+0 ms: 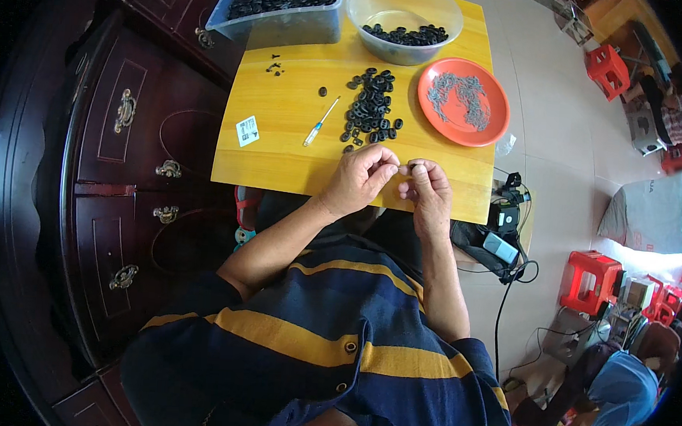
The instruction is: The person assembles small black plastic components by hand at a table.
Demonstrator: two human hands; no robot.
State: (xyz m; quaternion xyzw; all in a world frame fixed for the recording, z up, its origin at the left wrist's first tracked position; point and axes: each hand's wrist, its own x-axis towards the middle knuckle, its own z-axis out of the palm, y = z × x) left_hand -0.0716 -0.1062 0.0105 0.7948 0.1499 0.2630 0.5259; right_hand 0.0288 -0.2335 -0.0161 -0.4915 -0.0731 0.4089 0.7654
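In the head view, holding a small dark piece (412,167) with the right hand (430,189) in a narrow grip, over the yellow surface (281,166). Pinching just beside with the left hand (360,180), cannot tell around what, if anything. Working near loose black oval pieces (372,106), a screwdriver (315,132) and a red plate (459,135) of grey pins (473,92).

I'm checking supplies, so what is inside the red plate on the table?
The red plate holds many small grey pieces in a curved, uneven spread, bare red showing around them. The surface beneath the pieces is covered and cannot be seen.
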